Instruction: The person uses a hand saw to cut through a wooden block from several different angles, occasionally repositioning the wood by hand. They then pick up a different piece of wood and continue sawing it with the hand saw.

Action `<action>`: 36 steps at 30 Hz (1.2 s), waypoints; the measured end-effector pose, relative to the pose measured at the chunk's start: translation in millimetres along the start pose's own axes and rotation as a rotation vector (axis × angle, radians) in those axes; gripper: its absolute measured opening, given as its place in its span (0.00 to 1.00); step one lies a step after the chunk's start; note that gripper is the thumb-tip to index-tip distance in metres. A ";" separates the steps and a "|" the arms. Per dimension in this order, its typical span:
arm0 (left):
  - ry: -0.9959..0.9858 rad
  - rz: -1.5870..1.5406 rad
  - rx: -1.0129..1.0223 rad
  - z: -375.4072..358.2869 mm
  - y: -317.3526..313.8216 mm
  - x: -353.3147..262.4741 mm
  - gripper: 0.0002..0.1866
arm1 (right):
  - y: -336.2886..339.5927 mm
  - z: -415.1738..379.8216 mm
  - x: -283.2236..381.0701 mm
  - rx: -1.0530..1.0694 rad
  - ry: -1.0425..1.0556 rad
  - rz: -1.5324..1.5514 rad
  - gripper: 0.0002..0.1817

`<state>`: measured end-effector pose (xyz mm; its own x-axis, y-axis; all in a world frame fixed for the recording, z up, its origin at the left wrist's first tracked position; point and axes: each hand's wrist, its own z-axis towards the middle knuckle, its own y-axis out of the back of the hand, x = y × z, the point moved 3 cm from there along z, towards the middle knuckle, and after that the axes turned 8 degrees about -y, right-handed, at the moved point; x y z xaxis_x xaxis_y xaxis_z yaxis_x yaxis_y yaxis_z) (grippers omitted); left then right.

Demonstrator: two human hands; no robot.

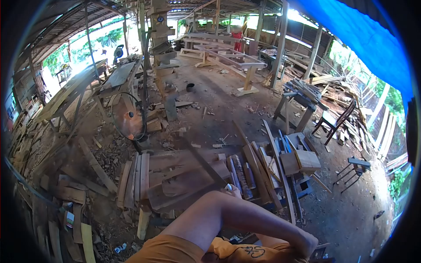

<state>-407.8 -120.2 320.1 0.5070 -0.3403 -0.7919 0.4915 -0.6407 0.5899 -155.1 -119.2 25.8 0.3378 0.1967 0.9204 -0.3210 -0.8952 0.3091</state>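
My right hand [236,192], partly hidden behind a bent bare limb, is closed around the pale handle of a handsaw [204,162]. Its long dark blade points away and to the left, over a wide brown board [175,177]. The board rests on a low wooden bench whose pale leg [143,222] shows at the near left. Beside the hand lie several narrow offcuts [249,175] and long wood strips [261,175]. I cannot see my left hand.
A hollow wooden box [302,162] sits on the strips at right. Beyond are a dark chair [335,120], a small stool [359,164] and a wooden frame [232,57]. Scrap boards [96,166] litter the left. A person in red [237,39] stands far back.
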 end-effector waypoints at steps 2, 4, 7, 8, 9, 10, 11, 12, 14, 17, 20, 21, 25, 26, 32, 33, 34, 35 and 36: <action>0.086 -0.153 0.008 -21.0 7.1 -14.6 0.23 | -1.0 -2.1 1.6 0.002 -0.004 -0.021 0.16; -0.200 -0.315 0.010 -25.0 3.7 -21.5 0.33 | 0.0 2.7 -3.9 0.035 0.009 -0.026 0.16; -0.310 -0.503 -0.176 -55.9 -2.2 -28.1 0.30 | 0.3 8.7 -6.4 0.145 -0.040 0.079 0.17; -0.494 -0.304 -0.261 -73.4 2.2 -30.3 0.26 | 1.1 9.5 -7.8 0.154 -0.071 0.072 0.17; -0.575 -0.492 -0.359 -92.2 -3.5 -31.0 0.24 | 3.2 7.7 -6.4 0.160 -0.104 0.067 0.17; -0.650 -0.682 -0.452 -110.5 -10.9 -30.7 0.23 | 4.0 9.7 -6.7 0.153 -0.096 0.077 0.17; -0.641 -0.676 -0.437 -122.1 -18.2 -28.9 0.23 | 3.9 11.8 -8.2 0.162 -0.096 0.071 0.18; -0.644 -0.775 -0.510 -132.3 -23.2 -25.5 0.23 | 3.2 12.0 -11.0 0.171 -0.100 0.063 0.18; -0.643 -0.870 -0.572 -149.4 -32.8 -14.7 0.25 | 2.5 10.2 -14.0 0.175 -0.109 0.079 0.18; -0.282 -1.225 -0.416 -155.8 -48.6 18.0 0.24 | 5.3 13.2 -12.1 0.168 -0.116 0.058 0.19; -0.251 -0.861 -0.425 -156.2 -49.0 29.5 0.22 | 5.5 10.1 -7.4 0.205 -0.155 0.060 0.19; -0.251 -0.859 -0.422 -157.3 -38.1 21.5 0.22 | 5.5 12.9 -4.3 0.201 -0.153 0.061 0.19; -0.044 -0.597 -0.526 -157.2 27.1 -40.0 0.21 | 5.4 4.2 -6.1 0.194 -0.140 0.034 0.17; -0.023 -0.584 -0.539 -145.3 31.0 -39.8 0.21 | 4.8 6.4 -2.6 0.193 -0.117 0.035 0.17; 0.079 -0.277 -0.295 -74.3 43.0 -31.1 0.24 | 11.3 5.4 13.0 0.094 -0.005 -0.071 0.17; 0.076 -0.165 -0.260 -70.1 43.5 -36.5 0.25 | 12.4 3.3 11.0 0.084 -0.006 -0.061 0.17; 0.068 -0.178 -0.256 -65.1 44.1 -43.2 0.25 | 13.7 -1.3 6.0 0.075 -0.014 -0.052 0.18; 0.125 -0.054 -0.210 -64.7 49.6 -55.8 0.26 | 13.9 -7.1 0.5 0.068 -0.026 -0.042 0.18; 0.183 0.073 -0.162 -64.9 52.0 -62.7 0.27 | 13.6 -9.6 -2.8 0.061 -0.032 -0.031 0.18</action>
<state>-368.1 -87.5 410.6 0.6578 -0.2424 -0.7131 0.5482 -0.4951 0.6740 -168.9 -128.1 29.8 0.3752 0.2128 0.9022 -0.2562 -0.9116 0.3216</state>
